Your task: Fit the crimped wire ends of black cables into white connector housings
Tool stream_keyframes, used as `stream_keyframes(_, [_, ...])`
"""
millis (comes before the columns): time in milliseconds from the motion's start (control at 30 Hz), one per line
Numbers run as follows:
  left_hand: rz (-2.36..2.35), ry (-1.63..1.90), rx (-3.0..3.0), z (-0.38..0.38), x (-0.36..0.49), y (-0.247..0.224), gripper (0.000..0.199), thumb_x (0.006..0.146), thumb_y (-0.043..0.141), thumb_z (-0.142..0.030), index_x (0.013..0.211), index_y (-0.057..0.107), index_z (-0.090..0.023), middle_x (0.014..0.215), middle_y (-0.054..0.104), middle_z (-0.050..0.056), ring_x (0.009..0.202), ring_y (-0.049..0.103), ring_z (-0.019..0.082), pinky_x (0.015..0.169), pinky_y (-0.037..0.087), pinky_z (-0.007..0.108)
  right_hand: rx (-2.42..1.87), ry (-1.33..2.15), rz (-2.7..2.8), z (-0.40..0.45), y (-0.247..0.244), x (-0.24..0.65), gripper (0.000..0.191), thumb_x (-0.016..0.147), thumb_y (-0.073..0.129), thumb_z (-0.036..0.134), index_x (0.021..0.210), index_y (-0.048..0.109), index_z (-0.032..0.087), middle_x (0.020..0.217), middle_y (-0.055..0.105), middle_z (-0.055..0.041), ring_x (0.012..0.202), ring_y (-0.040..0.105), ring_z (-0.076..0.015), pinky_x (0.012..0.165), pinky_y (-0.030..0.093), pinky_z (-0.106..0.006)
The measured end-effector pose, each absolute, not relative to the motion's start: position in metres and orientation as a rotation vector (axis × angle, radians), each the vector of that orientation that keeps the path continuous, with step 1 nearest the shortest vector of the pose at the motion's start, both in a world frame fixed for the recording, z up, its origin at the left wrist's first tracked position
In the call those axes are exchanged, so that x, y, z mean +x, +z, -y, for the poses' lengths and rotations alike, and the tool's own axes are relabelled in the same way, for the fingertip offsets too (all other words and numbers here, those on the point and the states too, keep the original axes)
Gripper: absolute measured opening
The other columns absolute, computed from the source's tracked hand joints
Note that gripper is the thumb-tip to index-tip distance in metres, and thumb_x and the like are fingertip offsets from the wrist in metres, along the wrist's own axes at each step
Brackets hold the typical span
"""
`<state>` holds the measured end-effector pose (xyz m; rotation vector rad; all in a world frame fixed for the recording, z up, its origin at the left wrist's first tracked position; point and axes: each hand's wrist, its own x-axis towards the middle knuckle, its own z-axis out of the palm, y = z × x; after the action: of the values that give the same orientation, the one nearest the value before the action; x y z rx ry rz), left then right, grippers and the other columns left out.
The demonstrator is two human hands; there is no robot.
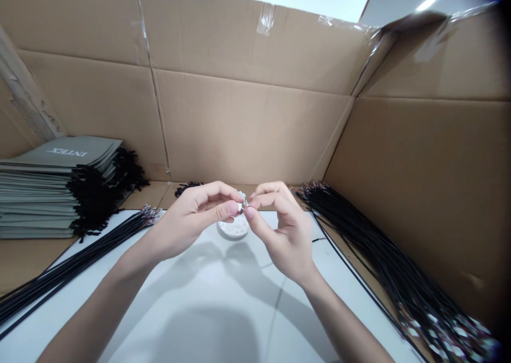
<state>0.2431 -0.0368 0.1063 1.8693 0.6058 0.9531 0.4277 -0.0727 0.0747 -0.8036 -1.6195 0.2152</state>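
Above the middle of the white table, my left hand [199, 214] pinches a small white plastic connector [240, 206] between thumb and index finger. My right hand [281, 224] comes in from the other side, thumb and fingertips closed on a thin wire end [246, 203] that meets the connector; its detail is too small to make out. Just beneath the fingertips stands a round white dish [235, 229] with small white pieces in it, partly hidden by the hands.
Black cables with bare coloured wire ends [91, 251] lie at the left. A larger bundle of black cables [371, 267], some ends with white connectors, runs along the right. Stacked grey INTEX sheets [40, 192] with black cords stand far left. Cardboard walls [255, 123] surround the table [207, 294].
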Motion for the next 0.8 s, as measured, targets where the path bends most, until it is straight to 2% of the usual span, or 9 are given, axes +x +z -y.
stream_keyframes(200, [-0.464,0.79,1.459,0.031,0.246,0.105,0.006,0.084,0.075,-0.024,0.085,0.074,-0.019,0.08,0.069,0.003,0.074,0.067,0.014,0.077,0.059,0.027,-0.679,0.009,1.647,0.078,0.076,0.43,0.014,0.085,0.068,0.011,0.088,0.064,0.024,0.092,0.062,-0.0028,0.088,0.059,-0.0195,0.079,0.048,-0.037])
stream_keyframes(333, [-0.434,0.734,1.316,0.031,0.249,0.103,0.004,0.08,0.077,-0.022,0.081,0.075,-0.018,0.079,0.069,0.004,0.074,0.067,0.015,0.075,0.061,0.028,-0.68,-0.117,1.785,0.085,0.087,0.437,0.013,0.086,0.067,0.011,0.087,0.063,0.024,0.088,0.064,-0.003,0.084,0.061,-0.0199,0.074,0.049,-0.037])
stream_keyframes(600, [-0.387,0.675,1.263,0.03,0.25,0.099,0.008,0.085,0.069,-0.016,0.081,0.075,-0.019,0.078,0.068,0.003,0.07,0.065,0.012,0.073,0.06,0.024,-0.719,-0.083,1.881,0.087,0.094,0.444,0.01,0.088,0.067,0.014,0.086,0.063,0.023,0.088,0.064,-0.0034,0.083,0.06,-0.019,0.072,0.049,-0.036])
stream_keyframes(800, [-0.394,0.69,1.243,0.031,0.251,0.1,0.009,0.085,0.07,-0.014,0.082,0.078,-0.019,0.076,0.066,0.001,0.072,0.065,0.01,0.074,0.059,0.02,-0.713,-0.086,1.89,0.087,0.093,0.445,0.012,0.086,0.068,0.011,0.086,0.063,0.022,0.088,0.064,-0.0023,0.083,0.059,-0.0172,0.074,0.048,-0.034])
